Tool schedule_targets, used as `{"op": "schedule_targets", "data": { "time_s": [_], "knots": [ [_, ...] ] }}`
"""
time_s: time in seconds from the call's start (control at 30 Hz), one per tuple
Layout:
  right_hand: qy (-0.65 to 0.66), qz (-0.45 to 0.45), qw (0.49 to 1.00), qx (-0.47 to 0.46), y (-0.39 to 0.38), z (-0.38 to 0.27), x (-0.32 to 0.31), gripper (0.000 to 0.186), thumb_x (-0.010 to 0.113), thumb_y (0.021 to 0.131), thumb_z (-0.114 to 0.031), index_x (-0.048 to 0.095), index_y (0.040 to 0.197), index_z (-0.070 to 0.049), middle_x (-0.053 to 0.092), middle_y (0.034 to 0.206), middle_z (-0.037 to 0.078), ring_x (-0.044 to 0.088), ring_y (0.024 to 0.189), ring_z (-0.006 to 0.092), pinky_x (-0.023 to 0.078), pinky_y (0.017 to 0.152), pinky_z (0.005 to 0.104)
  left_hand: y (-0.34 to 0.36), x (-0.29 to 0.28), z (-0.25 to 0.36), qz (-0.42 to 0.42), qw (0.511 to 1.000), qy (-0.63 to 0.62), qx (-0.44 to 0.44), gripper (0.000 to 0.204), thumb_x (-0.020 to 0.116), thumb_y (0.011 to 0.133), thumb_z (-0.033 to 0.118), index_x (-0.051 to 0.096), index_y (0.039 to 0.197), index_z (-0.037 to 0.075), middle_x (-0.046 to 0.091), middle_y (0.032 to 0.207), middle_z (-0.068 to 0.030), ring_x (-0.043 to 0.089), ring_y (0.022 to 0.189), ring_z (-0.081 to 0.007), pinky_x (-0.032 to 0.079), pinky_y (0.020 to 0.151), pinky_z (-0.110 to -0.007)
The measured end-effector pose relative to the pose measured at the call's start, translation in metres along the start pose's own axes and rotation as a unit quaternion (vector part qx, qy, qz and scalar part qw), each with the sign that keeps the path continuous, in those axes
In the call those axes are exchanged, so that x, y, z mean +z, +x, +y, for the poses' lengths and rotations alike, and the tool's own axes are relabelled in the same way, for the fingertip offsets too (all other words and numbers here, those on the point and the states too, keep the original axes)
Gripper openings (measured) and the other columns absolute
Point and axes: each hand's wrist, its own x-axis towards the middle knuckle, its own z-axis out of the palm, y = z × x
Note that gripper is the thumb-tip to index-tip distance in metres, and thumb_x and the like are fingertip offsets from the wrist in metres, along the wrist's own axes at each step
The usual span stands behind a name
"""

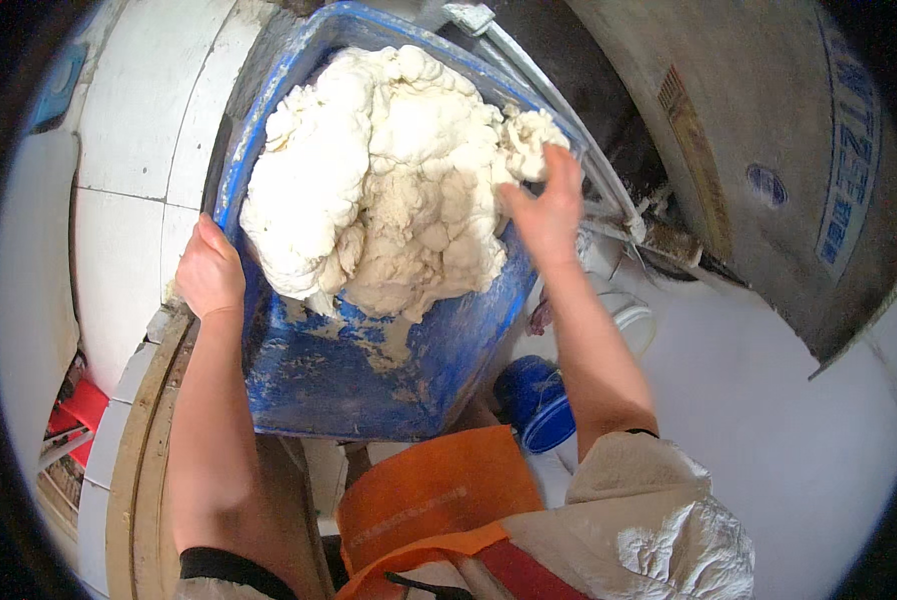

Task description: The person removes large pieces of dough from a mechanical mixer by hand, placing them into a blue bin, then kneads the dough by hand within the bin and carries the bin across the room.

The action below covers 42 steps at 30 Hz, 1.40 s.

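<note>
A large, lumpy mass of pale dough (319, 170) fills the far part of a blue tub (329, 385), whose near floor is smeared with residue. The middle of the dough looks darker and rougher than its white outer folds. On the left, my left hand (212, 268) is closed over the tub's rim. My right hand (549, 205) is at the tub's right side, its thumb and fingers curved around the lower side of a ragged lump at the dough's right edge. The fingertips are partly hidden against the dough.
White tiles (119, 240) cover the surface at left. A blue bucket (536, 400) stands below the tub's right side, near a pale round container (629, 322). A large grey panel (759, 130) rises at right. An orange apron (439, 490) hangs in front of me.
</note>
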Motion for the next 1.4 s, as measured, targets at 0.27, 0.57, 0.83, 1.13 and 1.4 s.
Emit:
{"op": "schedule_targets", "data": {
  "time_s": [0.27, 0.57, 0.83, 1.13, 1.4],
  "knots": [
    [-0.144, -0.074, 0.977, -0.138, 0.034, 0.056, 0.048, 0.032, 0.066, 0.073, -0.005, 0.058, 0.105, -0.002, 0.057, 0.109, 0.016, 0.053, 0.107, 0.0347, 0.047, 0.088, 0.0411, 0.000, -0.004, 0.006, 0.012, 1.000, -0.020, -0.001, 0.046, 0.034, 0.100, 0.035, 0.065, 0.082, 0.006, 0.065, 0.075, -0.0207, 0.062, 0.066, -0.0416, 0.050, 0.059, -0.051],
    [0.035, -0.089, 0.966, -0.240, -0.005, -0.135, 0.070, 0.061, 0.064, 0.080, -0.016, 0.042, 0.132, 0.007, 0.038, 0.140, 0.028, 0.030, 0.135, 0.0432, 0.020, 0.112, 0.0547, 0.000, -0.006, 0.011, -0.010, 0.999, -0.038, -0.007, 0.041, 0.037, 0.099, 0.032, 0.062, 0.078, 0.006, 0.064, 0.073, -0.0183, 0.062, 0.066, -0.0396, 0.049, 0.059, -0.049],
    [-0.028, -0.047, 0.951, -0.304, 0.003, -0.180, 0.141, 0.060, 0.060, 0.083, -0.030, 0.047, 0.132, 0.002, 0.038, 0.144, 0.017, 0.028, 0.137, 0.0316, 0.017, 0.112, 0.0543, 0.001, -0.009, 0.012, -0.011, 0.999, -0.026, -0.025, 0.040, 0.038, 0.098, 0.031, 0.061, 0.078, 0.007, 0.064, 0.073, -0.0185, 0.062, 0.066, -0.0400, 0.048, 0.058, -0.049],
    [-0.156, 0.135, 0.978, 0.010, -0.006, 0.019, 0.111, 0.060, 0.050, 0.090, -0.020, 0.032, 0.139, 0.009, 0.022, 0.150, 0.029, 0.015, 0.141, 0.0438, 0.013, 0.114, 0.0506, 0.001, -0.002, 0.013, 0.042, 0.998, -0.028, 0.031, 0.034, 0.040, 0.098, 0.027, 0.059, 0.076, 0.008, 0.062, 0.068, -0.0162, 0.060, 0.062, -0.0374, 0.048, 0.054, -0.047],
    [-0.034, 0.074, 0.996, 0.022, 0.000, -0.037, 0.103, 0.060, 0.051, 0.091, -0.019, 0.030, 0.141, 0.009, 0.018, 0.153, 0.025, 0.012, 0.143, 0.0412, 0.010, 0.115, 0.0519, 0.003, -0.004, 0.021, 0.019, 0.999, -0.025, 0.006, 0.037, 0.039, 0.098, 0.028, 0.059, 0.075, 0.007, 0.062, 0.069, -0.0165, 0.059, 0.060, -0.0383, 0.047, 0.052, -0.048]
  ]
}}
